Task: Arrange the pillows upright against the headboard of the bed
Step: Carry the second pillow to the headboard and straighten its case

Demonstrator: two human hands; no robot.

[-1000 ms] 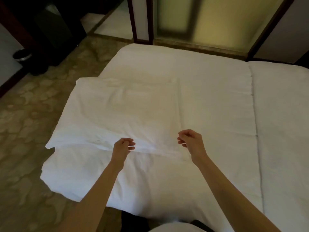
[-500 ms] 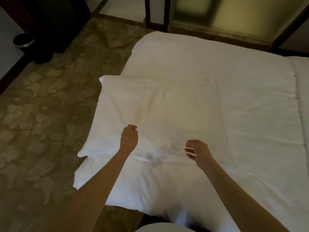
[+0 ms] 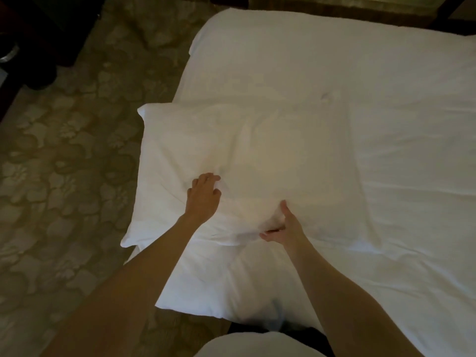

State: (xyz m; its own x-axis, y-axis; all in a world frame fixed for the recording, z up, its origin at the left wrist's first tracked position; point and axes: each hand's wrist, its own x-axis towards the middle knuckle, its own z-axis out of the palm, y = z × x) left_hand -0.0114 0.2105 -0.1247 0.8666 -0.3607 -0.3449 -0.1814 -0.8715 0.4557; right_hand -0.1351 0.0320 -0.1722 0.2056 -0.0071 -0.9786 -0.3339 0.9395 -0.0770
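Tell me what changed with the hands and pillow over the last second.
The left hand moved forward onto the plump white pillow and now presses it. The right hand went from hovering to a grip on its near edge. The pillow still lies flat on the white bed.

I see both forearms bare to the frame edge, no sleeves | left hand (image 3: 204, 197) without rings, watch or glove | right hand (image 3: 284, 225) likewise bare, no wrist band | white rounded garment (image 3: 247, 346) at bottom centre, over my torso | dark strip of clothing just above it, detail too dim to tell
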